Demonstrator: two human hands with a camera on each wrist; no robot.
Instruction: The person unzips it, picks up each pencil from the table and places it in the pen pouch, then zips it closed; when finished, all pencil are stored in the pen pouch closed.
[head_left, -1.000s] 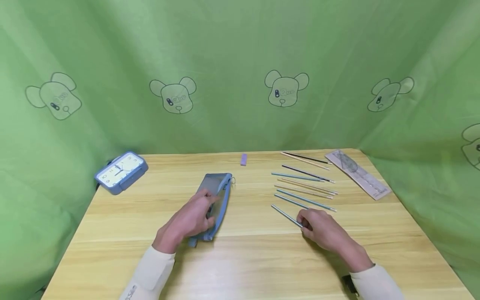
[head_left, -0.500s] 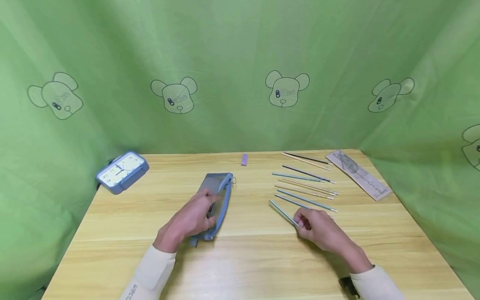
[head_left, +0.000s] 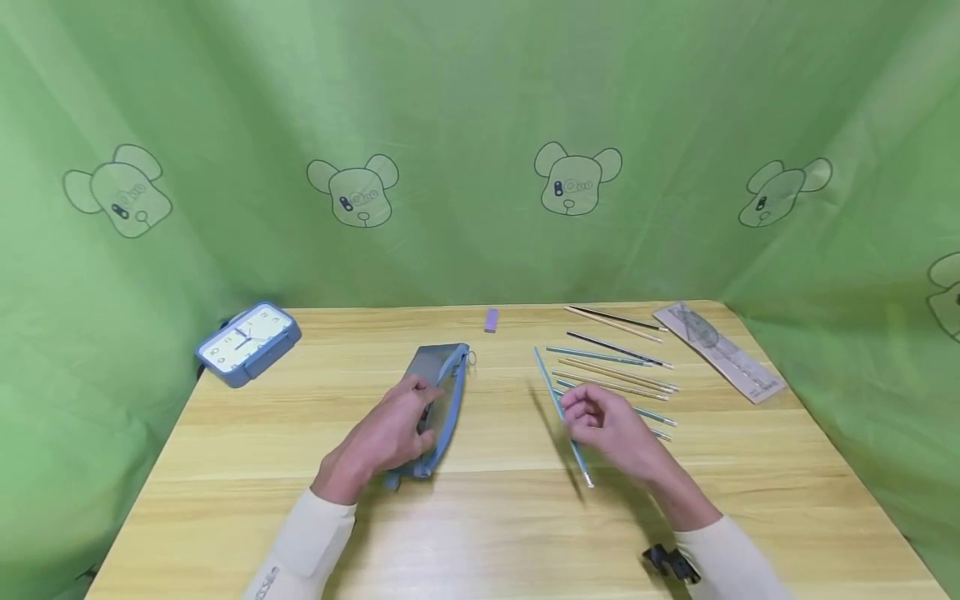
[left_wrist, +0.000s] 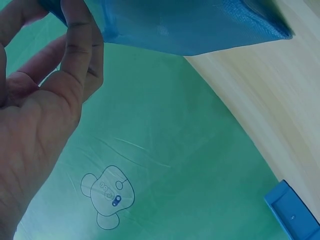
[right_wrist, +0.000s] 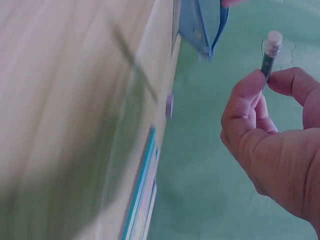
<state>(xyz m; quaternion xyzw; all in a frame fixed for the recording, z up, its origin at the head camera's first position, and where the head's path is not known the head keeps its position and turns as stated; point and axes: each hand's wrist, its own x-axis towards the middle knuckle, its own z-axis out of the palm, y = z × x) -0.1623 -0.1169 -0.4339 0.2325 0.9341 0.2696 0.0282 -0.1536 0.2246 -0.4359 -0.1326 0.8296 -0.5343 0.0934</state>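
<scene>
Pinching a blue pencil (head_left: pixel 550 385), the right grip (head_left: pixel 606 427) hovers right of the pouch (head_left: pixel 453 409) the left grip (head_left: pixel 386 429) holds.

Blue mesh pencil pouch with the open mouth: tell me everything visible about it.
The blue mesh pencil pouch is long and narrow, with see-through-looking greyish-blue panels, solid blue edging and a small ring at its far end. It appears to rest on the pale wood-grain tabletop, its length running toward the back edge. In the head view, its mouth gapes along its right long side. The left hand grips it, covering part of it. Any contents cannot be made out.
</scene>
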